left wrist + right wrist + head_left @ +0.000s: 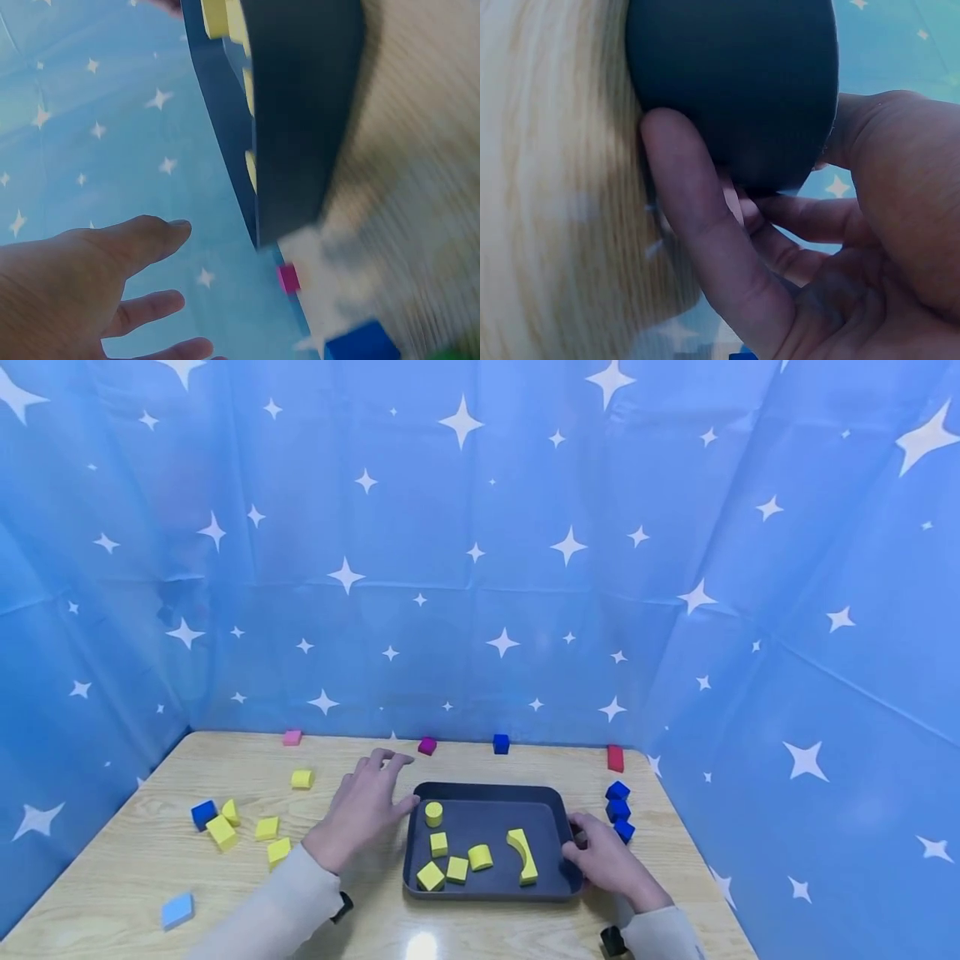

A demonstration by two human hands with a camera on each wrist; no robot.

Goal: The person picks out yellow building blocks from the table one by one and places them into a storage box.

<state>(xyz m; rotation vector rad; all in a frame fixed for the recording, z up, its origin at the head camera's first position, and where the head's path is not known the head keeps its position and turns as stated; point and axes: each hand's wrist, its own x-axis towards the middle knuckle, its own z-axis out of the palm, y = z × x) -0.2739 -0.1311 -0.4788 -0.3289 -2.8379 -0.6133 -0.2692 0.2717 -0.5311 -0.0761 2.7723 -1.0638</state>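
Note:
A dark grey tray holds several yellow blocks: a cylinder at its far left corner, cubes nearer its front left, a rounded block and a curved arch block. My right hand grips the tray's right side; the right wrist view shows its fingers against the tray's outer wall, thumb over the rim. Beside the left rim is my left hand, fingers spread and holding nothing. In the left wrist view, its thumb is apart from the tray wall.
Left of the tray lie yellow blocks, a blue block and a light blue block. Pink, magenta, blue and red blocks line the back edge. Blue blocks sit beyond my right hand.

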